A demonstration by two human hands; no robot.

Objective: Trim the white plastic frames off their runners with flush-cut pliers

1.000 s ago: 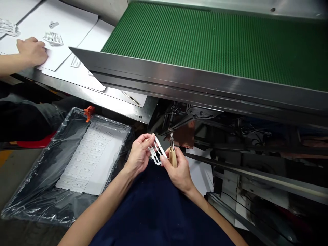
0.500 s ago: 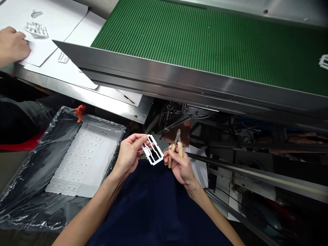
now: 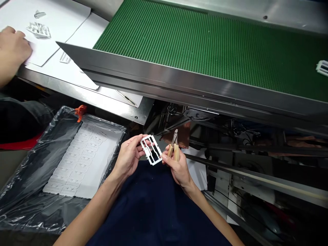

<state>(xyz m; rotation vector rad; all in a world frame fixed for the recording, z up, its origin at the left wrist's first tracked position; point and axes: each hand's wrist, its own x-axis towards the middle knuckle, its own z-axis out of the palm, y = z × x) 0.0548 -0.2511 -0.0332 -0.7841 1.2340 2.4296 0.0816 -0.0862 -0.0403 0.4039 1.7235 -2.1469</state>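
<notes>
A flat white plastic frame with long slots is held by its upper left side in my left hand, thumb on top. Nippers with pale yellow handles rest in my right hand, closed round the grips, with the metal jaws pointing up and away from me. The fingertips of my right hand are at the frame's right edge; whether they press on it I cannot tell. Both hands are above my dark blue clothing, in front of the conveyor.
A green ribbed conveyor belt runs behind a metal guard; another white part lies at its right. On the left stands a plastic-lined bin with rows of white parts. A co-worker's hand rests by papers.
My right hand with the nippers has moved left, up to the frame. The frame has turned slightly in my left hand. The white part on the belt has shifted left.
</notes>
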